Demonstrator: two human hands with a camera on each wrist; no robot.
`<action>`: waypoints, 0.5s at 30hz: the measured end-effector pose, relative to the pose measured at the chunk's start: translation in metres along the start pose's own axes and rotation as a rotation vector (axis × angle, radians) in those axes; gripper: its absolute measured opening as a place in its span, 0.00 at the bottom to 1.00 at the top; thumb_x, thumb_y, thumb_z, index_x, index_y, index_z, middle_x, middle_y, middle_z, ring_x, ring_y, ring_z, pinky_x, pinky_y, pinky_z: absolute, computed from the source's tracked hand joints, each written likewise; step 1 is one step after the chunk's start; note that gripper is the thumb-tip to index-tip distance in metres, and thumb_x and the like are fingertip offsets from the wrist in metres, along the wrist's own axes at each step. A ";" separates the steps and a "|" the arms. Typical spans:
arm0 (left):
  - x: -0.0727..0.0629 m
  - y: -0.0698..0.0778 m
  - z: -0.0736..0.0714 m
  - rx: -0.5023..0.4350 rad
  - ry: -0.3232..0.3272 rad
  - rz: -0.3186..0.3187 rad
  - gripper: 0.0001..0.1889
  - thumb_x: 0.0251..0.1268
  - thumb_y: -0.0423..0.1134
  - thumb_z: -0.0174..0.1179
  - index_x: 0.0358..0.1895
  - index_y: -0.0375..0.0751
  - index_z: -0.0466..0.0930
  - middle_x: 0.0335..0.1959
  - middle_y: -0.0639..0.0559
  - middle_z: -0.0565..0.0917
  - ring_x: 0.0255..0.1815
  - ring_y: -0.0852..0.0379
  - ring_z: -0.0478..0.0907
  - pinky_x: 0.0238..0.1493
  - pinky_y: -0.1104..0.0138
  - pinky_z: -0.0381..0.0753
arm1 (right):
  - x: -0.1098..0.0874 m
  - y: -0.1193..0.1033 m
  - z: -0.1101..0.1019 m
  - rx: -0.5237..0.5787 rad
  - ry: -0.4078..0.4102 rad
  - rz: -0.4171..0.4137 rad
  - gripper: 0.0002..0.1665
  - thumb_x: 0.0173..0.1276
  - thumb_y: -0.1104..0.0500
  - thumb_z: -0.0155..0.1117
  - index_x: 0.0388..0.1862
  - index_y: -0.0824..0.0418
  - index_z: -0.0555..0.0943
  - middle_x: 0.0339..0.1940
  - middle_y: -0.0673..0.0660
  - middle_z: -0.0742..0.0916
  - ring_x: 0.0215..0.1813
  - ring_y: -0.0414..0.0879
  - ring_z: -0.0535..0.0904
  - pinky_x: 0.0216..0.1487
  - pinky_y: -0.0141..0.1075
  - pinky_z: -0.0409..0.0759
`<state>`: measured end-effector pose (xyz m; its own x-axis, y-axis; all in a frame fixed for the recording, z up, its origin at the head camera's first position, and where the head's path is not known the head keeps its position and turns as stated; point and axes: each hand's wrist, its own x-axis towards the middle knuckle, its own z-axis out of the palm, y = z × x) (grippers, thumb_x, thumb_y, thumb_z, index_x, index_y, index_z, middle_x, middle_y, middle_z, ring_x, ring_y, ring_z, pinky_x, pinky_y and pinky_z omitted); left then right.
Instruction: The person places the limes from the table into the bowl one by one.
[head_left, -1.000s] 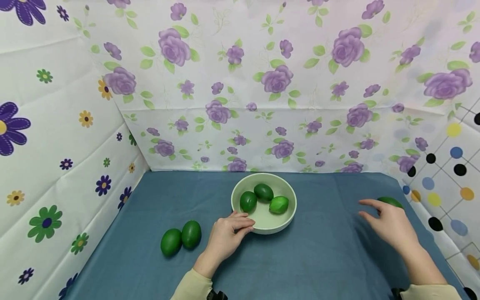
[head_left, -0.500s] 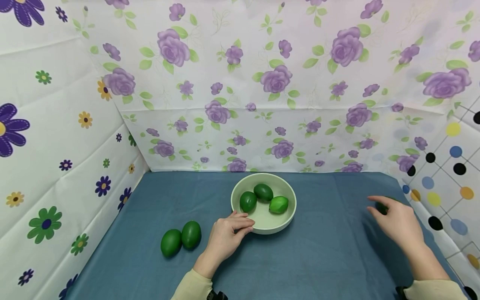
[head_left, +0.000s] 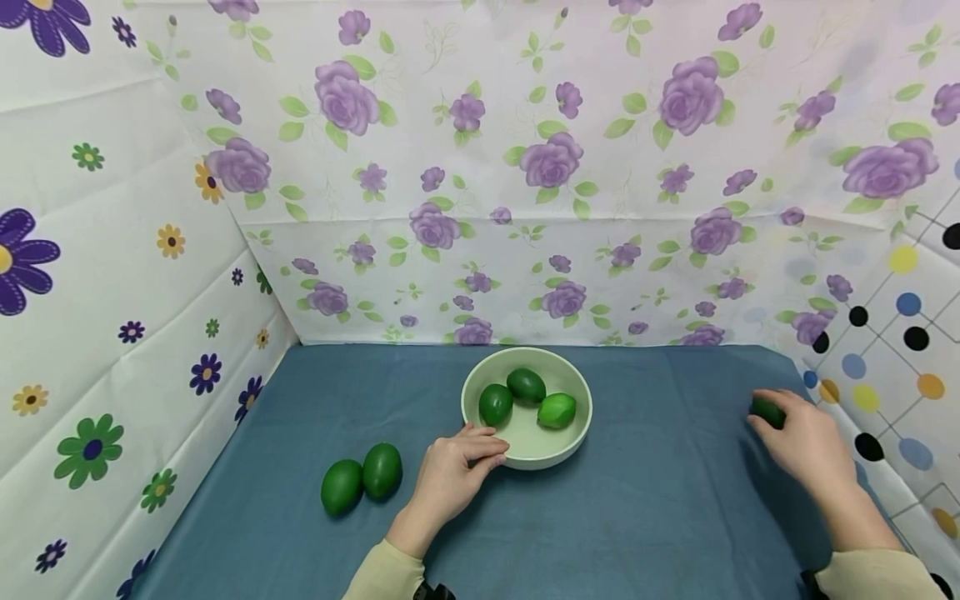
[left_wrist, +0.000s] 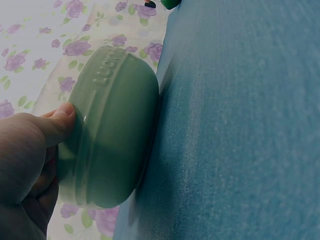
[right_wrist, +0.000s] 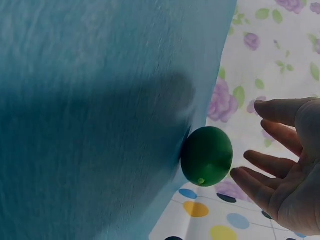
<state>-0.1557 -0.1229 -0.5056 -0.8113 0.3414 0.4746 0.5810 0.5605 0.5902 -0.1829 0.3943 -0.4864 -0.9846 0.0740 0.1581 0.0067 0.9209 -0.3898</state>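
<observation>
My left hand [head_left: 452,468] pinches the near left rim of a pale green bowl [head_left: 542,457]. In the left wrist view the thumb lies on the outside of the bowl [left_wrist: 117,130], with raised lettering on its wall. Inside sit two dark green avocados [head_left: 496,405] and a brighter green lime [head_left: 557,411]. Far right, my right hand [head_left: 813,442] is at another dark green avocado [head_left: 768,412], thumb and fingers spread around it. The right wrist view shows that avocado [right_wrist: 207,157] on the cloth, its small stem nub visible, with the fingertips just short of it.
Two more dark green avocados [head_left: 342,487] lie side by side on the blue cloth [head_left: 622,517], left of the left hand. Floral sheeting [head_left: 480,275] stands along the back, with patterned sheets at the left and right sides.
My right hand has moved right and slightly nearer to the far-right avocado, its thumb and fingers now either side of it in the head view. The left hand and bowl have stayed put.
</observation>
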 end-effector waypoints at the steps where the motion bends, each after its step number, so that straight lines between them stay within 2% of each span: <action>1: 0.000 0.000 0.000 0.001 0.000 0.001 0.09 0.67 0.37 0.76 0.49 0.45 0.96 0.44 0.58 0.93 0.60 0.59 0.87 0.77 0.61 0.75 | 0.001 0.002 0.000 0.000 -0.003 0.003 0.32 0.77 0.56 0.70 0.74 0.69 0.76 0.72 0.83 0.72 0.62 0.85 0.71 0.47 0.77 0.77; 4: 0.000 -0.001 0.000 -0.001 0.000 0.003 0.09 0.67 0.37 0.76 0.49 0.45 0.96 0.44 0.58 0.93 0.60 0.58 0.87 0.77 0.60 0.75 | 0.003 0.007 -0.002 -0.014 -0.031 0.019 0.36 0.77 0.55 0.69 0.77 0.70 0.71 0.74 0.87 0.66 0.67 0.88 0.64 0.55 0.83 0.71; 7: 0.000 -0.001 0.000 -0.003 -0.001 0.003 0.09 0.67 0.37 0.76 0.49 0.45 0.96 0.44 0.58 0.93 0.60 0.58 0.87 0.77 0.58 0.76 | 0.005 0.012 -0.003 -0.031 -0.072 0.037 0.41 0.77 0.53 0.68 0.80 0.71 0.66 0.73 0.90 0.62 0.69 0.90 0.59 0.58 0.85 0.68; 15: 0.000 -0.001 0.001 -0.004 0.002 0.005 0.10 0.67 0.37 0.76 0.49 0.45 0.96 0.44 0.58 0.93 0.60 0.57 0.87 0.77 0.58 0.76 | 0.016 0.023 -0.001 -0.068 -0.182 0.074 0.52 0.76 0.46 0.69 0.85 0.71 0.57 0.72 0.92 0.59 0.65 0.90 0.61 0.54 0.82 0.73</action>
<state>-0.1567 -0.1230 -0.5065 -0.8082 0.3428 0.4788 0.5854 0.5558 0.5903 -0.1982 0.4172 -0.4916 -0.9963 0.0776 -0.0375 0.0857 0.9396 -0.3313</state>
